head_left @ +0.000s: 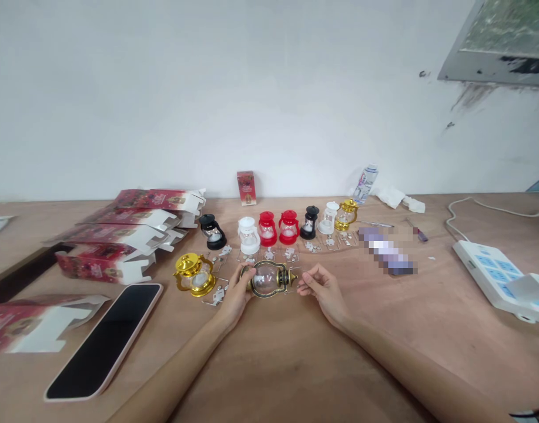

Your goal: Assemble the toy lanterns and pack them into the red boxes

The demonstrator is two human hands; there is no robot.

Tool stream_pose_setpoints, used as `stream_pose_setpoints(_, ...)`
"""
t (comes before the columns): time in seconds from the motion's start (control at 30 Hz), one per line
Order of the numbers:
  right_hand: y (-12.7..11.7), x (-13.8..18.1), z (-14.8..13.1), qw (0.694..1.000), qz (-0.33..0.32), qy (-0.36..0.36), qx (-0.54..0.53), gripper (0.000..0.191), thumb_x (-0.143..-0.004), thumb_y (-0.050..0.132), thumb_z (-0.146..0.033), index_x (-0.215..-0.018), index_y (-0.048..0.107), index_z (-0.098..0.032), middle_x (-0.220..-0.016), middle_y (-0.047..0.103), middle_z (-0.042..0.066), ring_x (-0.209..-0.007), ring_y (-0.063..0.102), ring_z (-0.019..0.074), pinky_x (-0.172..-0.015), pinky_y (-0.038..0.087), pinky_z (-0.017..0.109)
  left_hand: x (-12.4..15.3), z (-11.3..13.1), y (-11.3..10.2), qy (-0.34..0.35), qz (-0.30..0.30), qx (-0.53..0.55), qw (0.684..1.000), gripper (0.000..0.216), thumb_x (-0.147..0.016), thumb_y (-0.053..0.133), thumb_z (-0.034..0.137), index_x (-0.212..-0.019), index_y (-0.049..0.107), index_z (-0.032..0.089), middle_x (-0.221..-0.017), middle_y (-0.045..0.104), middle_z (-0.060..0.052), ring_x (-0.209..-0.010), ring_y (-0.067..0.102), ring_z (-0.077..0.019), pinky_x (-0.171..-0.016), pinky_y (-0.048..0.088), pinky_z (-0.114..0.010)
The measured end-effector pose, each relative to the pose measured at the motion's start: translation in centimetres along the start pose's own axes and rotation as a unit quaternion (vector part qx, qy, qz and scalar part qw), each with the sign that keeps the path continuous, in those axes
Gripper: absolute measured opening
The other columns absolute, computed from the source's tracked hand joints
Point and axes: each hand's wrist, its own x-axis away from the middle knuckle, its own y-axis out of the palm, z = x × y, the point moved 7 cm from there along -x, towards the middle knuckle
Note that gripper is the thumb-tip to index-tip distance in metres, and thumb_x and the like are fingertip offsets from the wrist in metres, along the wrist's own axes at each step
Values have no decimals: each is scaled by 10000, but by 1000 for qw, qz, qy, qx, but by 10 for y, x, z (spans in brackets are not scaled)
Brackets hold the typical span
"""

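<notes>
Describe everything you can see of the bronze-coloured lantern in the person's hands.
The bronze-coloured lantern looks metallic, with a clear, bulging globe, glass or plastic, showing something whitish inside near the base. Curved side arms flank the globe and a ridged neck leads to a pointed cap. It lies sideways, cap to the right, in front of the upright lanterns. The left grip holds the base end; the right grip is by the tip, contact unclear.

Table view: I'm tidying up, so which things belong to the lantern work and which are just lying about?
Likely belonging: bronze-coloured lantern in the left hand, other lanterns, small loose parts, red cartons.
Apparently lying about: phone, bottle, power strip, white tissues.
</notes>
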Motion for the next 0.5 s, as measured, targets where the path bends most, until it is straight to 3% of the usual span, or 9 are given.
stream_pose_setpoints(0.17,-2,0,0,998,42,-28,33,334,-648,740,-448,-660,539,-181,-588,620,-28,-501,610,109,-491,520,235,0,-3,0,-18,9,39,999,348,-573,713,327,-847,535,205,-824,569,30,-689,591,-136,-584,535,-281)
stream_pose_setpoints(0.33,-5,1,-1,993,44,-78,78,348,-712,697,-413,-972,570,-219,-553,608,-57,-462,589,121,-463,502,244,5,-1,4,13,-17,-13,1000,314,-609,707,351,-822,525,210,-794,531,45,-665,542,-107,-572,508,-228)
stream_pose_setpoints(0.5,-6,1,-1,988,30,-93,120,258,-748,652,-432,-863,624,-203,-573,619,-29,-499,599,129,-488,507,255,5,-4,2,23,-33,-45,998,310,-641,693,381,-841,516,225,-788,511,41,-684,516,-109,-540,472,-189)
